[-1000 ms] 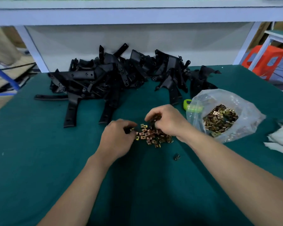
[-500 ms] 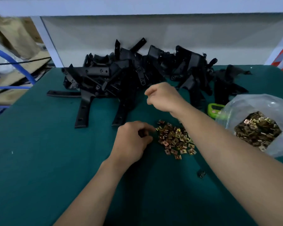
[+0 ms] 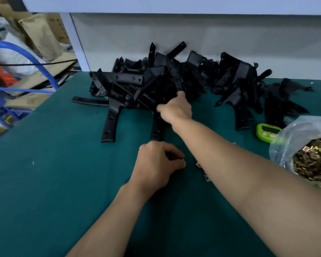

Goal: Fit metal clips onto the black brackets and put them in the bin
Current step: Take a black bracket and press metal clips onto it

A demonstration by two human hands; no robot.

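Now that my R hand [image 3: 176, 111] has reached the bracket pile [image 3: 152, 84] (grip unclear), L hand [image 3: 156, 165] pinches a clip [image 3: 183, 159]; plastic bag [image 3: 283, 140] holds clips [image 3: 313, 164].

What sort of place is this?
Probably a small factory assembly bench: a heap of identical black brackets, a plastic bag full of metal clips, a green-covered table, cartons stacked beside it.

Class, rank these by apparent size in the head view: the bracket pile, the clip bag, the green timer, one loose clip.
Largest first:
bracket pile
clip bag (partly cropped)
green timer
loose clip
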